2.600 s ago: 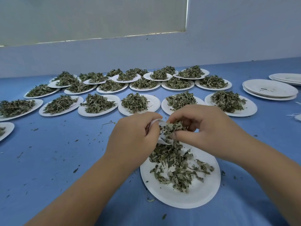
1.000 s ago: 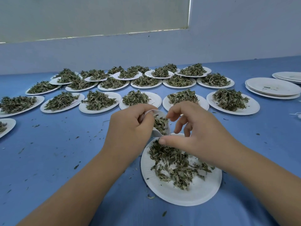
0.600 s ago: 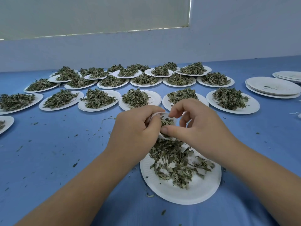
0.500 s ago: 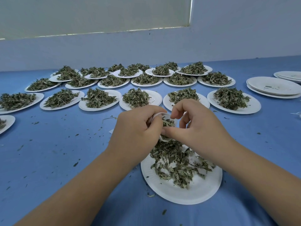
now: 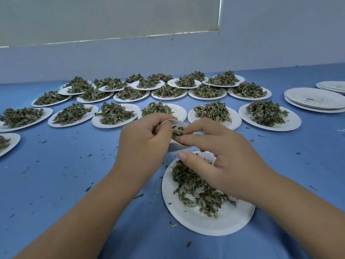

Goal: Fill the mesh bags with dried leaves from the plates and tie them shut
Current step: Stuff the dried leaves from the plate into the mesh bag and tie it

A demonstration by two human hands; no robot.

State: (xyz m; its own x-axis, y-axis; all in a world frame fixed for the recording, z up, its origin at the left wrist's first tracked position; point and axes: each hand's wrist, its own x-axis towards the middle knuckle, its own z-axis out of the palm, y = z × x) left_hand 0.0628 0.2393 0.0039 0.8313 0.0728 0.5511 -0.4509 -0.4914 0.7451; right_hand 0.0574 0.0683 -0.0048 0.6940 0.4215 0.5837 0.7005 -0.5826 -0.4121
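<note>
Head view, single moment.

- Left hand (image 5: 143, 141): fingers curled round the mesh bag (image 5: 176, 147), gripping it and holding it up off the worktop (image 5: 56, 184), just behind the near plate (image 5: 201, 221). The bag is white and its mouth is open toward the right hand.
- Right hand (image 5: 220, 161): fingertips (image 5: 186, 130) are bent onto the dried leaves (image 5: 177, 131) in the bag mouth. The thumb (image 5: 182, 156) sits lower, apart from the fingers and over the plate's far edge. Cannot tell whether this hand pinches the leaves or only presses on them.
- Near plate: white paper, lying on the worktop under the right hand. A loose heap of leaves (image 5: 199, 191) covers its far half, and the near half is mostly bare.
- Behind the hands: rows of filled plates (image 5: 114, 114), each with a mound of leaves, spread from left to right across the worktop up to the wall (image 5: 168, 53).
- Far right: a stack of empty plates (image 5: 315, 99), with a second stack partly cut off behind it.
- Leaf crumbs are scattered over the blue worktop, most of them left of the hands.
</note>
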